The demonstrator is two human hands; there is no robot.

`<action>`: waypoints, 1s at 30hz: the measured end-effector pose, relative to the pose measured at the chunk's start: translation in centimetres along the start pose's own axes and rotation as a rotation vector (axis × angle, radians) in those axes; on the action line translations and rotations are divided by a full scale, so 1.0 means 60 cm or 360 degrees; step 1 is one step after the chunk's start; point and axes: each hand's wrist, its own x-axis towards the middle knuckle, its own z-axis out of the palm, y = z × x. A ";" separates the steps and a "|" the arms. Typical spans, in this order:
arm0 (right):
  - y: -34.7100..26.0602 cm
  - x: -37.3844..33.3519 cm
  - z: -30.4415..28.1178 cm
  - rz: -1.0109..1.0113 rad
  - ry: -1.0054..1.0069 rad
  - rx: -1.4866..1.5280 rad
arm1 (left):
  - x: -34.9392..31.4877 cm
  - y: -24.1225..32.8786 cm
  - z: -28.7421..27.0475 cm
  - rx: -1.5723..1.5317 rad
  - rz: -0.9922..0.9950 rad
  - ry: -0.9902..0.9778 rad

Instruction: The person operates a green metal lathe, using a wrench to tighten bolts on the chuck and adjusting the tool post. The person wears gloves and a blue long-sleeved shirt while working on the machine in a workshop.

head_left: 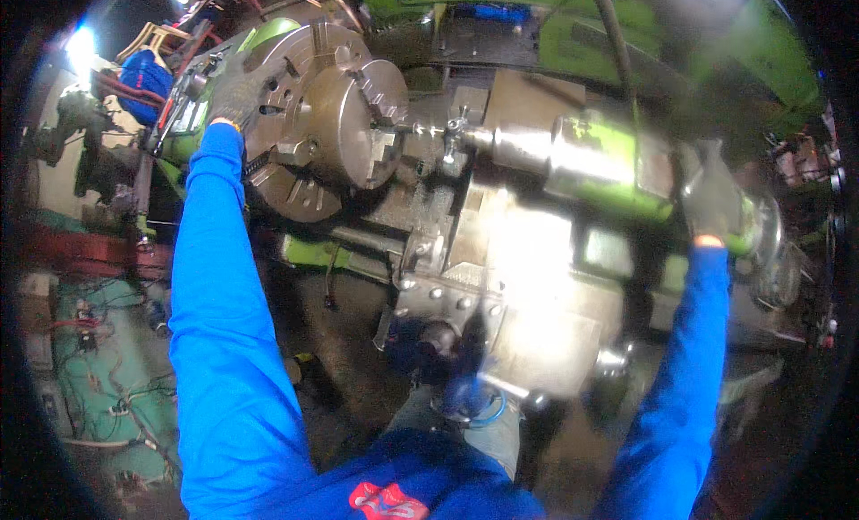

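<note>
My left hand (236,99), in a grey glove, is at the far left side of a lathe, beside its large round faceplate (300,198). Its fingers blend into the metal behind them, so their grip is unclear. A jawed chuck (344,131) stands in front of the faceplate, facing right. On the right, my gloved right hand (711,193) rests at the rear of the green tailstock (604,153), near its handwheel (767,229). Blur hides how those fingers are set. Between chuck and tailstock, a slim tool or centre (479,137) extends leftward from the shiny quill (523,147).
The carriage with its bolted tool post (447,301) stands before my body, beside a brightly glaring metal slide (546,332). A hose (616,46) hangs over the tailstock. Loose wires lie on a green surface (125,359) at the left. A blue cloth-like item (143,81) sits at the far left.
</note>
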 end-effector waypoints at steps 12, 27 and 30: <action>0.035 -0.001 0.029 -0.0467 0.0471 0.0457 | -0.066 0.122 -0.069 -0.1014 -0.0430 -0.0174; 0.005 0.005 0.009 -0.0320 0.0294 0.0578 | -0.088 0.208 -0.096 -0.1311 -0.0925 -0.0185; 0.005 -0.011 -0.003 -0.0143 0.0266 0.0489 | -0.076 0.207 -0.097 -0.1150 -0.0753 -0.0180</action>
